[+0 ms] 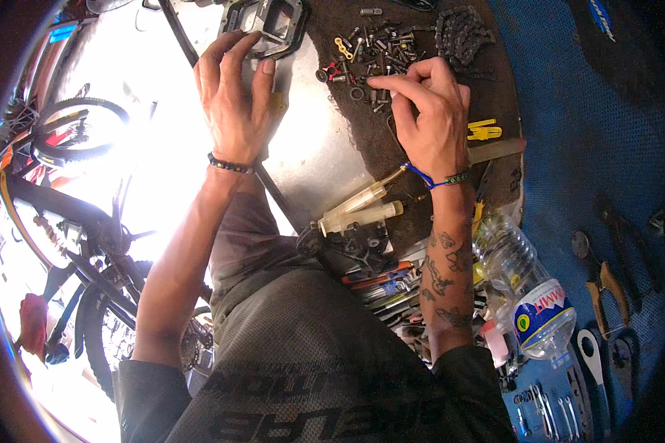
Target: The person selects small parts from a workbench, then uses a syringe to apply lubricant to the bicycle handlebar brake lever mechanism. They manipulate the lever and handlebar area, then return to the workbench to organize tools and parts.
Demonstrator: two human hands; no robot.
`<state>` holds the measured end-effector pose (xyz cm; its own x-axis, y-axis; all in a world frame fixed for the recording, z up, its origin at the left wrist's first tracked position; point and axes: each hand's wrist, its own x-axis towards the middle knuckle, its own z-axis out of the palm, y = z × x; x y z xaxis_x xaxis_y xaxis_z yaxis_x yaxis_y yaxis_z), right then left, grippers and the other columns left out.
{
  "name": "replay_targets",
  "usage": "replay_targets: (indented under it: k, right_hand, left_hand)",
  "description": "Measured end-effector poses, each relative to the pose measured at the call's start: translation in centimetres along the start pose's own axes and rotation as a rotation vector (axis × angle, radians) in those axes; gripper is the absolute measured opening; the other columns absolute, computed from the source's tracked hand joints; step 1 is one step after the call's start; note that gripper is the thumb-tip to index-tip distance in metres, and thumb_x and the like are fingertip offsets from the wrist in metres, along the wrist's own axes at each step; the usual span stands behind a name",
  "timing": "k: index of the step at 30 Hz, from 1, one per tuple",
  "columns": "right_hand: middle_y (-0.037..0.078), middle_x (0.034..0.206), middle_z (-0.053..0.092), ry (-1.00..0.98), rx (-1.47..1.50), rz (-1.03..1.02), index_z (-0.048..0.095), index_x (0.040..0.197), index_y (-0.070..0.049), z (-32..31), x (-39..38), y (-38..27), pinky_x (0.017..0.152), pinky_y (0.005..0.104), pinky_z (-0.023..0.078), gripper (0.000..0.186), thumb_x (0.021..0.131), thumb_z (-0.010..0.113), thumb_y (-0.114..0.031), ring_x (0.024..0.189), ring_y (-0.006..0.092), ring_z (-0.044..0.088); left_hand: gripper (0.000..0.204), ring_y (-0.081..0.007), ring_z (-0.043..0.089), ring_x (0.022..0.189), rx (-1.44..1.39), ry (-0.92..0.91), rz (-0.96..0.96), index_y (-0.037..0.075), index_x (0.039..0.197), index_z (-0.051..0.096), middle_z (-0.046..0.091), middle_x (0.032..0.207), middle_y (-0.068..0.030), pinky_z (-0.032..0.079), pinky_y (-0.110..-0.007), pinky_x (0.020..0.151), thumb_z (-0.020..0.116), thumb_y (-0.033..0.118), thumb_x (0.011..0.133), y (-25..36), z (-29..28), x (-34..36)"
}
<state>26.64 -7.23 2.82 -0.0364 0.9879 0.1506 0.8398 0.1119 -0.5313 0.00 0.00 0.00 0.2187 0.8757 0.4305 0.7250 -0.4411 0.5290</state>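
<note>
My left hand [234,100] is over the bright metal tabletop, its fingers stretched and its thumb apart. The fingertips reach the near left edge of a dark bicycle pedal [277,31]; whether they press on it, I cannot tell. My right hand [432,118] hovers over a dark brown mat, index finger stretched out, thumb apart and the other fingers partly curled. That index fingertip is at the near side of a pile of loose bolts [384,52], close to a dark ring [357,94] and a red small part [332,71]. Nothing shows in the right hand.
A bunched bicycle chain [462,37] lies right of the bolts. Yellow clips [484,131] and two syringes [362,207] lie nearer me. On the right are a plastic bottle [524,288], pliers [606,292] and spanners [543,410] against blue mesh. Bicycles [74,258] stand left.
</note>
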Motion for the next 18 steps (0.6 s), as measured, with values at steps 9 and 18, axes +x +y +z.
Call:
replay_targets:
  k: [9, 18]
  right_hand:
    - [0.004, 0.1, 0.06, 0.179, 0.005, 0.123, 0.078, 0.125, -0.022, 0.4, 1.6, 0.2, 0.086, 0.0423, 0.045, 0.03, 0.096, 0.072, -0.014, 0.09, 0.0242, 0.061]
    - [0.008, 0.101, 0.063, 0.079, -0.057, 0.089, 0.081, 0.112, -0.023, -0.2, 1.2, 0.4, 0.091, 0.0462, 0.045, 0.025, 0.092, 0.073, -0.012, 0.102, 0.029, 0.065]
  left_hand:
    - [0.033, -0.0365, 0.061, 0.129, 0.017, 0.021, 0.018, 0.007, 0.134, 0.07, 0.065, 0.138, -0.0174, 0.047, -0.047, 0.112, 0.069, 0.017, 0.103, -0.1, -0.6, 0.5]
    - [0.033, -0.0365, 0.061, 0.129, 0.006, 0.038, -0.001, 0.007, 0.134, 0.07, 0.066, 0.139, -0.0169, 0.047, -0.047, 0.111, 0.069, 0.018, 0.103, 0.3, 0.0, 0.2]
